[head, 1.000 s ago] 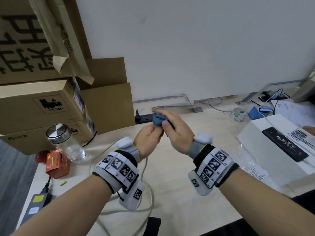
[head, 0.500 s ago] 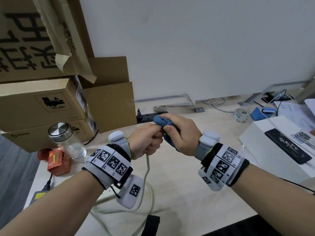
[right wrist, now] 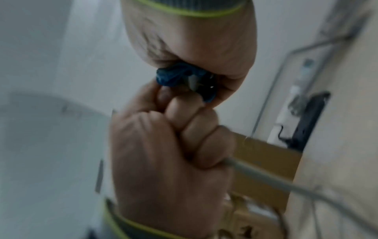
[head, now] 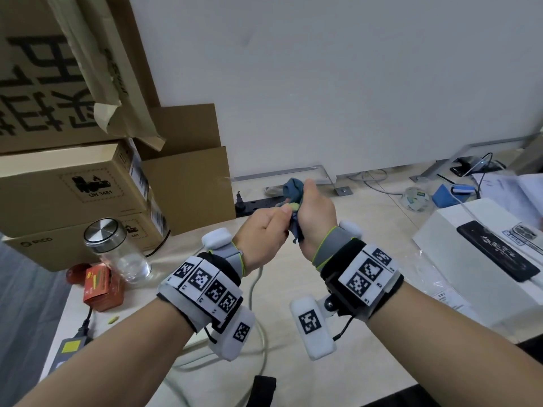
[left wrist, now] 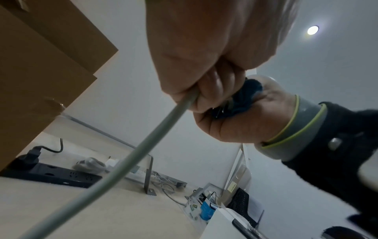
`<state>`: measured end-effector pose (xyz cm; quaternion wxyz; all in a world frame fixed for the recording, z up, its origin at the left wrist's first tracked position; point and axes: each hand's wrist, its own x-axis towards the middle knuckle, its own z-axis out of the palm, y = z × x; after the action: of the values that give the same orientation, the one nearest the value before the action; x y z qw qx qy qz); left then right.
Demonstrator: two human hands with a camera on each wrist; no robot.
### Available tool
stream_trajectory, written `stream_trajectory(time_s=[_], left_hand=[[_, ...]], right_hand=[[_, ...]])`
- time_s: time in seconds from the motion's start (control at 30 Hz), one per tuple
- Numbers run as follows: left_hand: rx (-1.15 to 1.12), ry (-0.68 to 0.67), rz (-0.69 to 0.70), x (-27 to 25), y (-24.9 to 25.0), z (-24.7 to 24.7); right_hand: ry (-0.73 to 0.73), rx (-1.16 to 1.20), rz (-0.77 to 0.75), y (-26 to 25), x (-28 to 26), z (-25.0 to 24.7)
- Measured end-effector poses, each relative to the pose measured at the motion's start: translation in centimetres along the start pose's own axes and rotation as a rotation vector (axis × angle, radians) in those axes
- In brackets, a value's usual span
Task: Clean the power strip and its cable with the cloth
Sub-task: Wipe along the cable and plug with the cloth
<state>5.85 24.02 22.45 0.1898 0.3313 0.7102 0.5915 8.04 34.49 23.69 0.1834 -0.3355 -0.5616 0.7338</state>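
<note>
A pale grey cable (head: 255, 292) runs up from the desk into my left hand (head: 264, 230), whose fingers are curled tightly round it (left wrist: 143, 145). Right beside it my right hand (head: 316, 218) is a fist gripping the blue cloth (head: 293, 190), which is bunched round the cable just past my left fingers. The cloth (right wrist: 175, 76) pokes out above and below the fist. Both hands touch and are raised above the desk. A black power strip (head: 258, 204) lies behind them against the wall. The strip that the grey cable belongs to is not visible.
Stacked cardboard boxes (head: 73, 186) fill the left side. A glass jar with a metal lid (head: 117, 254) and a small orange box (head: 101, 289) stand in front of them. On the right, a white box (head: 484, 277) carries a black phone (head: 499, 254). More cables lie along the wall.
My right hand has rolled thumb-up into an upright fist, so the cloth now sticks out above it. The left hand has tightened on the cable. Both hands stayed close together.
</note>
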Motion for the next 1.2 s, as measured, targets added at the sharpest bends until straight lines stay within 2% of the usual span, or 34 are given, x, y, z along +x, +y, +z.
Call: stream_trajectory(time_s=[0.1,0.17,0.27,0.37,0.43,0.47,0.53,0.57,0.63,0.77,0.9,1.03,1.1,1.17,1.2], left_hand=[[0.100,0.005,0.066,0.0,-0.8,-0.1],[0.105,-0.028,0.097,-0.6,-1.3,0.1],[0.076,-0.018,0.102,-1.1,-1.5,0.4],[0.014,0.050,0.050,-0.8,-2.0,0.0],[0.018,0.083,0.005,-0.6,-1.6,-0.1],[0.001,0.090,-0.028,-0.5,-1.4,0.0],[-0.152,0.120,-0.141,-0.7,-0.5,0.1],[-0.151,0.119,-0.153,-0.9,-0.5,0.0],[0.022,0.053,-0.013,-1.2,-0.6,-0.4],[0.259,0.018,0.200,-1.5,-0.3,-0.7],[0.370,0.020,0.257,-1.2,0.1,-0.7],[0.434,0.058,0.316,-1.2,-0.5,-0.5],[0.470,0.040,0.360,-1.5,-0.5,-0.3],[0.488,0.033,0.373,-1.5,-0.7,0.0],[0.482,0.032,0.346,-1.4,-0.7,0.1]], right_hand=[[-0.021,0.170,0.162,-0.9,0.1,0.0],[-0.028,0.306,0.214,-1.4,0.6,-0.4],[0.019,0.471,0.180,-1.9,2.5,-1.9],[-0.118,0.411,0.154,-2.8,1.2,-2.6],[-0.208,0.238,-0.008,-2.4,-0.4,-2.6],[-0.228,0.060,-0.154,-1.9,-1.2,-2.2],[-0.357,-0.351,-0.504,0.0,-2.0,-1.7],[-0.416,-0.474,-0.604,1.0,-1.9,-1.8],[-0.406,-0.490,-0.677,1.4,-1.4,-2.3],[-0.327,-0.426,-0.681,0.6,-0.7,-2.8],[-0.266,-0.487,-0.665,-0.1,-0.8,-2.5],[-0.225,-0.443,-0.543,0.2,0.7,-2.1],[-0.239,-0.273,-0.338,0.3,1.7,-2.1],[-0.291,0.029,-0.045,-0.2,1.7,-2.1],[-0.277,0.107,0.014,-0.5,1.7,-2.2]])
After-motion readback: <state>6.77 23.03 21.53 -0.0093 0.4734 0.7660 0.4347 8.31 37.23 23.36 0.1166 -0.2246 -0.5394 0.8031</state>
